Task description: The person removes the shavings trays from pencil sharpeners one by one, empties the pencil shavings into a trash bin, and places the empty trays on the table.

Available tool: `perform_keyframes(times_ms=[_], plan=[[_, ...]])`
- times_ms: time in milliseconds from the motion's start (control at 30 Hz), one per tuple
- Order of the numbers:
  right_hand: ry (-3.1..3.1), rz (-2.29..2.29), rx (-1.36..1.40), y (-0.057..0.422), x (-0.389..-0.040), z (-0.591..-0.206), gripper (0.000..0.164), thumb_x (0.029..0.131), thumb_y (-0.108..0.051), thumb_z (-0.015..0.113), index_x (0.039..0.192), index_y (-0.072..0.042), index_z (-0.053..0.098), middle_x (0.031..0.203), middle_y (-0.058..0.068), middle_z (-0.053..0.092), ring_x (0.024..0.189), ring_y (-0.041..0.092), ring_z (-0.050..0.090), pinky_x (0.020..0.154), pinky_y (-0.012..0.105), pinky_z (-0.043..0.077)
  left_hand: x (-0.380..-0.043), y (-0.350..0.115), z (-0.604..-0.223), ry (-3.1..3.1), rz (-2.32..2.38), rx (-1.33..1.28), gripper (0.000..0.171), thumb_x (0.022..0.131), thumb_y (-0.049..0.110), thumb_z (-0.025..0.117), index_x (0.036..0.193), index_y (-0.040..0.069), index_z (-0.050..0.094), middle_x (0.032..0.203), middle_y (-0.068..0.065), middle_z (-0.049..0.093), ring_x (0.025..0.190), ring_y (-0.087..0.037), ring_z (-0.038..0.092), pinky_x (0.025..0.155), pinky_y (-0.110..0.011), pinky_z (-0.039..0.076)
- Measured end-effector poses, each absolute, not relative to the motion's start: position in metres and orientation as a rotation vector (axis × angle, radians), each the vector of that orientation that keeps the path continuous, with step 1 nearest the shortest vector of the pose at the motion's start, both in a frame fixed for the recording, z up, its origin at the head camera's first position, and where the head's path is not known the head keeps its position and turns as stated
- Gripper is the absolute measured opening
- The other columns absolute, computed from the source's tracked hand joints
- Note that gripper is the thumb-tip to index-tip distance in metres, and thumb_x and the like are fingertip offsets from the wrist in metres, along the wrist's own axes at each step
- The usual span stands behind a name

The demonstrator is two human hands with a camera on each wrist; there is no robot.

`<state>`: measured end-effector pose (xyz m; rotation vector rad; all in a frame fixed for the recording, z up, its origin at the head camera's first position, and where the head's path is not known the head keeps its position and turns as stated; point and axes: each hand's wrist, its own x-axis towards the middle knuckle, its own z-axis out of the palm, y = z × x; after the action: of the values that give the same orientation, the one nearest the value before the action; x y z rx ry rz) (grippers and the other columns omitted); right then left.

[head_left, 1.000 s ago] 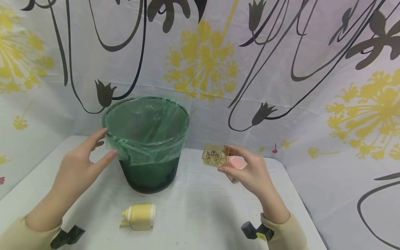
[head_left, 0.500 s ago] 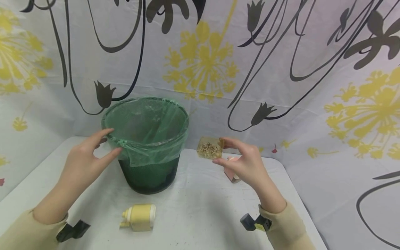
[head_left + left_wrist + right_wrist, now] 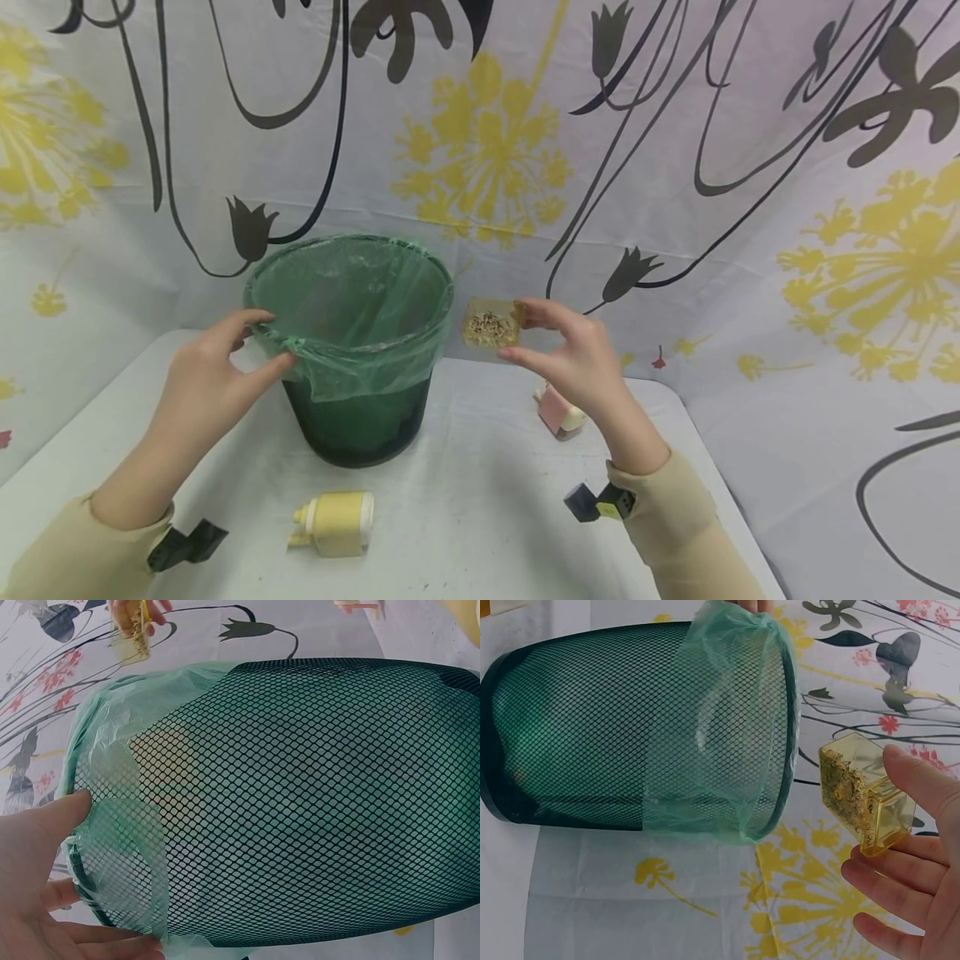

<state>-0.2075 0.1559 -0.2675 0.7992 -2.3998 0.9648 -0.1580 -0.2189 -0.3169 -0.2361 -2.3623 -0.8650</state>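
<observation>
In the head view my left hand (image 3: 206, 379) holds the left rim of a green mesh trash bin (image 3: 360, 425), its thumb on the outside and a finger at the top edge. A thin green bag (image 3: 375, 367) lines the bin and folds over its rim. My right hand (image 3: 581, 358) pinches a small clear yellow plastic box (image 3: 491, 323) between thumb and fingers, in the air right of the bin's rim. In the right wrist view shavings (image 3: 844, 784) gather along one side of the box, whose open top faces the bin.
A yellow and white device (image 3: 333, 523) lies on its side on the white table (image 3: 465, 517) before the bin. Behind the right forearm lies a similar pink and cream one (image 3: 560, 412). A patterned cloth (image 3: 510, 167) stands close behind the bin.
My right hand has lifted the box up and leftward toward the bin's rim, uncovering more of the pink device. My left hand has moved slightly right onto the rim.
</observation>
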Motion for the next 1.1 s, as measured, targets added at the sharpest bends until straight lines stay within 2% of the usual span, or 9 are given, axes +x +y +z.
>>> perform_keyframes(times_ms=[200,467,733,1100], plan=[[-2.355,1.003,0.828,0.147,-0.214,-0.261,0.057,0.073,-0.023,0.085,0.124,-0.008,0.063,0.108,0.005,0.069,0.102,0.020,0.064,0.092,0.044,0.045,-0.157,-0.218,-0.316,-2.364,-0.869,-0.223,0.046,0.079,0.015,0.077,0.119,0.003,0.058,0.114,-0.028,0.061,0.100,-0.045,0.056,0.074,-0.060,0.044],[-2.412,1.042,0.758,0.132,-0.226,-0.252,0.060,0.076,-0.031,0.082,0.128,-0.011,0.060,0.113,0.001,0.067,0.103,0.016,0.062,0.092,0.042,0.045,-0.156,-0.219,-0.312,-2.386,-0.885,-0.200,0.045,0.080,0.018,0.077,0.118,0.004,0.058,0.111,-0.029,0.061,0.101,-0.046,0.056,0.076,-0.061,0.043],[-2.357,1.062,0.787,0.115,-0.238,-0.249,0.061,0.075,-0.029,0.083,0.127,-0.007,0.060,0.115,0.003,0.066,0.102,0.014,0.062,0.092,0.032,0.045,-0.156,-0.219,-0.310,-2.400,-0.904,-0.183,0.045,0.080,0.018,0.077,0.118,0.004,0.058,0.112,-0.029,0.061,0.102,-0.046,0.056,0.075,-0.060,0.044],[-2.390,0.956,0.767,0.100,-0.245,-0.249,0.062,0.077,-0.033,0.081,0.129,-0.009,0.059,0.120,0.005,0.064,0.106,0.017,0.060,0.093,0.035,0.045,-0.156,-0.220,-0.310,-2.414,-0.923,-0.159,0.045,0.081,0.021,0.077,0.118,0.005,0.058,0.114,-0.029,0.061,0.102,-0.048,0.056,0.073,-0.059,0.045]])
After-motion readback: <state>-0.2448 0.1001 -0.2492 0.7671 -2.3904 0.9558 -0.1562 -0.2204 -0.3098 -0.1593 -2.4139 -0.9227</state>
